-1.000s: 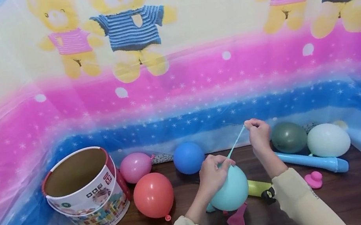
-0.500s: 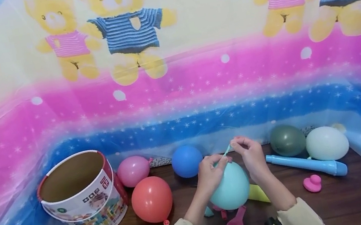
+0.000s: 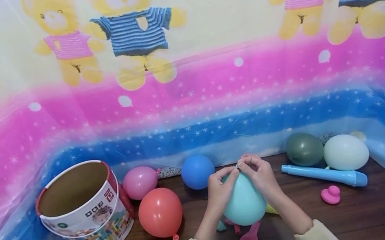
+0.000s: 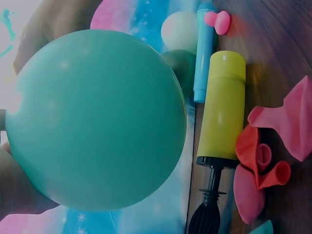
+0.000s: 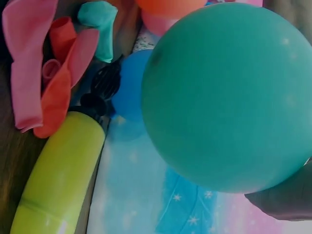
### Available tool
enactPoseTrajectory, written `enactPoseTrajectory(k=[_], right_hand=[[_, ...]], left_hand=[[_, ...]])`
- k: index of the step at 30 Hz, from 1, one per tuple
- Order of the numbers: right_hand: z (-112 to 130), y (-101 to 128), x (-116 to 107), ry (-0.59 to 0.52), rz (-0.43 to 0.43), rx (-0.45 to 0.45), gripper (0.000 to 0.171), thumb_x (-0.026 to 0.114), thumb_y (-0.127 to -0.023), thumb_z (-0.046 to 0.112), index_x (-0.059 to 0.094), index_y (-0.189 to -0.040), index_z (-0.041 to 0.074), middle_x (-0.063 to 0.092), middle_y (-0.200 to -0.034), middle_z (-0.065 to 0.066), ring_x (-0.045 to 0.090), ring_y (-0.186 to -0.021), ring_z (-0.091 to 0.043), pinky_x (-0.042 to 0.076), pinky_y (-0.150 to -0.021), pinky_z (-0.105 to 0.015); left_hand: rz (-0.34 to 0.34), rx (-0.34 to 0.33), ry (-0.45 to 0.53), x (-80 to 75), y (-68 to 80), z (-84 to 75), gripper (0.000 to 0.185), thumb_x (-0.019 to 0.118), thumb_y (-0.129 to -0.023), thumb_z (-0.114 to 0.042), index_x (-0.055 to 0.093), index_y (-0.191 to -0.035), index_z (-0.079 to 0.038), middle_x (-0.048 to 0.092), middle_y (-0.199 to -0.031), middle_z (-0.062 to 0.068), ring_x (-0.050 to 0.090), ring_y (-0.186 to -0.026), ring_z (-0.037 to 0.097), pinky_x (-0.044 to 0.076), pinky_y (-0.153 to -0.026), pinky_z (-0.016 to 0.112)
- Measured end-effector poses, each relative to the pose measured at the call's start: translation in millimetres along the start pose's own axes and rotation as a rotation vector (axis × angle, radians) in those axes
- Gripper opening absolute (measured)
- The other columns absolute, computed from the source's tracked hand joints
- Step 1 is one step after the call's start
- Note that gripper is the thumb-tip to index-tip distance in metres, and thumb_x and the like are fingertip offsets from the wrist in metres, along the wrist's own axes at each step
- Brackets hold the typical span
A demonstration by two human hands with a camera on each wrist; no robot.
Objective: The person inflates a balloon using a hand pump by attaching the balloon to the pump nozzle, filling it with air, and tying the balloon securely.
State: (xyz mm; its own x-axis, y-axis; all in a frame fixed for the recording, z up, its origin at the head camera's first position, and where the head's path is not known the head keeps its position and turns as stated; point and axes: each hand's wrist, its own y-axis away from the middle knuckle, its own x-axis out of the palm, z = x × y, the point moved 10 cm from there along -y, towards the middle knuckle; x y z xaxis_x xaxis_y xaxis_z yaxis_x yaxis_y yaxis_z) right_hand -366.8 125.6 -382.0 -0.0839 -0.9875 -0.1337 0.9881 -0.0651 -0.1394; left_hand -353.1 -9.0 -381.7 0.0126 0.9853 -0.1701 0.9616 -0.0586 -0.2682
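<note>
1. Standing at the far left of the wooden table is an open round toy bucket, with printed sides and a red rim, just beside the patterned backdrop.
2. Next to the bucket lie a pink balloon near the backdrop and a coral balloon in front of it; a blue balloon rests further right, against the backdrop.
3. At the middle, the left hand curls its fingers around the upper left side of the teal balloon, with the fingertips pinching at its neck.
4. The teal balloon is inflated and held above the table between both hands, near the person's body; it fills both wrist views.
5. The right hand curls over the balloon's upper right, its fingertips meeting the left hand's at the neck and pinching there.
6. Under the balloon lie a yellow pump with a black handle and several limp uninflated balloons in pink and coral, plus a teal one.
7. Further right sit a dark green balloon and a pale mint balloon near the backdrop, a light blue pump lying in front of them.
8. A small pink duck-shaped piece lies on the table, near the blue pump's end.
</note>
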Motion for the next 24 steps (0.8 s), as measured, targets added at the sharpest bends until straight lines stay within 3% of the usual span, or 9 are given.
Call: enactPoseTrajectory(k=[4,8,17,21,24], right_hand=[[-5.8,-0.7,-2.2,0.055,0.004,-0.008,0.03,0.057,-0.099,0.022,0.062,-0.114,-0.003,0.054,-0.133,-0.016,0.047,-0.131,-0.031,0.043,-0.105,-0.052],[-17.5,-3.6,-14.5,0.102,-0.03,0.015,0.032,0.056,-0.099,0.03,0.061,-0.117,0.004,0.058,-0.125,-0.014,0.056,-0.114,-0.026,0.05,-0.093,-0.044],[-51.0,-18.8,-67.5,0.022,-0.183,0.099,0.04,0.053,-0.1,0.039,0.055,-0.122,0.006,0.054,-0.128,-0.008,0.049,-0.115,-0.017,0.042,-0.101,-0.043],[-64.3,-26.8,-91.5,-0.046,-0.29,0.1,0.041,0.054,-0.098,0.045,0.055,-0.119,0.01,0.053,-0.111,0.006,0.046,-0.105,-0.008,0.039,-0.097,-0.039],[-75.5,-30.2,-102.8,-0.092,-0.343,0.113,0.038,0.053,-0.098,0.045,0.055,-0.117,0.013,0.049,-0.103,0.01,0.044,-0.099,-0.005,0.036,-0.093,-0.034]], left_hand=[[-0.022,0.035,0.003,-7.7,2.0,4.1,0.026,0.059,-0.098,-0.026,0.072,-0.113,-0.009,0.072,-0.115,0.011,0.065,-0.11,0.027,0.055,-0.089,0.04],[-0.033,0.003,-0.021,-16.7,5.8,18.3,0.024,0.058,-0.098,-0.024,0.072,-0.112,-0.01,0.071,-0.115,0.011,0.063,-0.111,0.027,0.055,-0.088,0.038],[0.033,-0.058,0.053,-29.2,22.6,59.7,0.025,0.056,-0.098,-0.015,0.069,-0.108,0.005,0.071,-0.108,0.022,0.064,-0.109,0.031,0.05,-0.09,0.024],[0.043,-0.093,-0.015,-33.6,30.2,82.7,0.021,0.059,-0.096,-0.011,0.07,-0.106,0.004,0.072,-0.107,0.02,0.064,-0.104,0.026,0.051,-0.084,0.021],[0.012,-0.126,-0.112,-40.1,35.0,100.0,0.018,0.062,-0.093,-0.008,0.072,-0.104,0.002,0.072,-0.105,0.016,0.064,-0.098,0.021,0.049,-0.079,0.02]])
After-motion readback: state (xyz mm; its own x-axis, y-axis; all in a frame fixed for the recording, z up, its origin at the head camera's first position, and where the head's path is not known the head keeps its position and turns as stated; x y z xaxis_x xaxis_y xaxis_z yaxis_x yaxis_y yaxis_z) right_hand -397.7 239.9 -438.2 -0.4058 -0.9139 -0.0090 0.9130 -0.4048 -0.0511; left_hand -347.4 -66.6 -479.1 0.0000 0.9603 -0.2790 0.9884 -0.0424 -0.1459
